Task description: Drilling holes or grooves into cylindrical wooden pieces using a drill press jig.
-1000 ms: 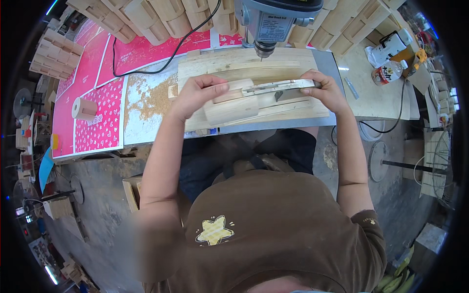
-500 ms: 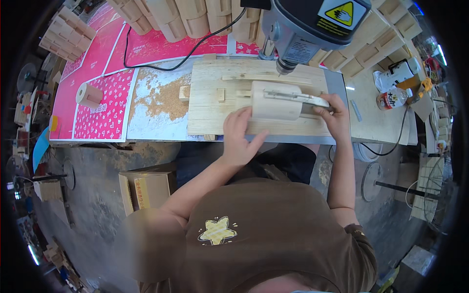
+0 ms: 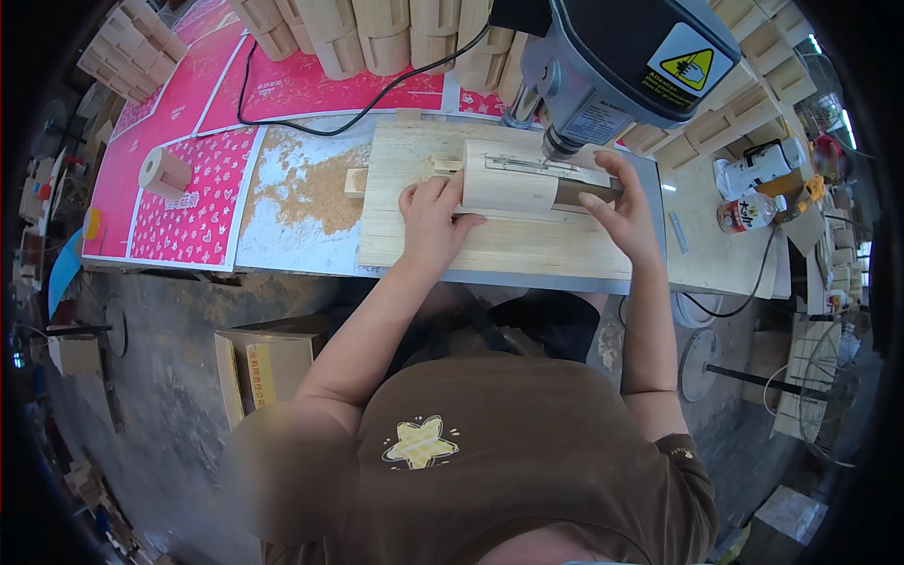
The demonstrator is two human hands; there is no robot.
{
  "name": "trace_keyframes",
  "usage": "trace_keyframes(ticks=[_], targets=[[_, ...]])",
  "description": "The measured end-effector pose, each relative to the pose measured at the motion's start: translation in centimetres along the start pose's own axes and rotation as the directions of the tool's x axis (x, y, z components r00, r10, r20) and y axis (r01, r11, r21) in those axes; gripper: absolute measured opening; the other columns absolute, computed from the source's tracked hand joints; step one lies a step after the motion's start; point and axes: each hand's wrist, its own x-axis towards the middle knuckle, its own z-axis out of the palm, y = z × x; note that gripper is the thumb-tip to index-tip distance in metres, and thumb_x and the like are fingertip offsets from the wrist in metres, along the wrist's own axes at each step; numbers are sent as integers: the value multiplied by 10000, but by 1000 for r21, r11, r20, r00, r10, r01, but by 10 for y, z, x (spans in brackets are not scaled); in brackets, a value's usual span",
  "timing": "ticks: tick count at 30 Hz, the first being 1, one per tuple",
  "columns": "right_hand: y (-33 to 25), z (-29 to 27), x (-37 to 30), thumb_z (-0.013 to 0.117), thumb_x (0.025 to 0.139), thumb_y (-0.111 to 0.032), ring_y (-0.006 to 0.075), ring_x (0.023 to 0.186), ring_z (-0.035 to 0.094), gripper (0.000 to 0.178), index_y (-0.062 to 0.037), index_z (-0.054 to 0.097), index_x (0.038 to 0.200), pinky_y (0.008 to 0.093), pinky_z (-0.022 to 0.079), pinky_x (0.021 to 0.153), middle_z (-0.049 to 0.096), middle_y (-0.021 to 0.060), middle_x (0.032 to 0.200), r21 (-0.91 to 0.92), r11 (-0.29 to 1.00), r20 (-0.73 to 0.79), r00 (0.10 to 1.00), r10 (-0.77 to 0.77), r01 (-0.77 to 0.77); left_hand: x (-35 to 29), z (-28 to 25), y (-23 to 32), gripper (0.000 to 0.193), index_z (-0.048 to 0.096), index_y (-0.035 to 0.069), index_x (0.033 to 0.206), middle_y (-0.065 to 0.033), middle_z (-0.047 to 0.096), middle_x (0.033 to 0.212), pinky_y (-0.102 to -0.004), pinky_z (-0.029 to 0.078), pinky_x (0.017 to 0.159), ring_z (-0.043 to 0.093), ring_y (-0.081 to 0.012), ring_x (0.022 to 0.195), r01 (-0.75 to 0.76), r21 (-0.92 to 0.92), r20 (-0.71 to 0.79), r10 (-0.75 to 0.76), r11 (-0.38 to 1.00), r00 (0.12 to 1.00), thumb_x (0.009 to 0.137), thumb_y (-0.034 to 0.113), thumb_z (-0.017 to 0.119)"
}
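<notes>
Workshop bench, seen from above: a person in a brown tee (image 3: 508, 452) w/ star print works at a bench drill (image 3: 626, 71), its chuck (image 3: 559, 143) just over a pale rounded wood pc. (image 3: 504, 193) that lies on a light wood board (image 3: 395, 240), btwn both hands. A long, narrow metal strip (image 3: 527, 168) runs along the top of the pc.; whether the drill tip touches it, can't tell. L hand (image 3: 433, 218) is at the pc.'s L end, fingers bent against it, thumb out along the near side; how firm the hold, can't tell. R hand (image 3: 621, 209) is at the R end, thumb & fingers partly spread about a dark flat part (image 3: 576, 194) in the pc.'s opening; whether it's pinched tight, also can't tell. To the L: small wood block (image 3: 355, 183), sawdust (image 3: 306, 193), & a wood cylinder (image 3: 165, 173) upright on pink patterned sheeting (image 3: 193, 221). Behind: stacked wood pcs. (image 3: 381, 38) & a black cord (image 3: 363, 111). To the R: bottle (image 3: 751, 214) w/ red-&-white label. Below the bench, at L: open cardboard box (image 3: 273, 367).
</notes>
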Motion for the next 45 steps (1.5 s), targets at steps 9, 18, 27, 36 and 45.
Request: trace_keyframes(ticks=[9,18,27,36,45], targets=[[-125,-44,114,566,898,-222,129,851,542,271,-46,542,1103,295,459,747,582,68,943,50,951,-516,823,-237,305,-5,-5,1,654,547,105,1208,-36,574,935,-387,289,842,522,-216,918,46,57,0,-46,997,999,607,230,774],[-138,-40,28,523,917,-154,69,561,413,229,11,639,809,222,322,527,474,15,602,-379,922,-384,894,-232,77,-6,0,0,691,529,155,1242,-7,543,907,-379,289,813,505,-208,907,45,26,-13,-44,999,999,599,215,774],[-36,27,-7,503,886,-39,132,583,494,144,24,633,887,258,375,537,558,74,661,-267,919,-458,801,-386,290,3,0,3,666,539,118,1225,-32,567,933,-377,305,820,516,-222,912,33,9,-1,-33,999,999,605,201,771],[-115,-32,25,524,899,-101,65,586,409,186,21,593,776,214,313,530,485,-4,618,-321,916,-471,799,-375,241,-10,-5,4,644,547,86,1201,-50,580,921,-379,336,796,528,-245,902,53,23,32,-54,998,998,606,196,766],[-114,-80,138,552,881,-272,168,943,571,352,41,621,1027,282,451,807,648,110,969,-241,968,-312,940,-142,66,17,30,15,660,519,93,1238,-64,569,924,-391,358,794,515,-267,885,-52,-118,97,63,992,993,625,194,744]])
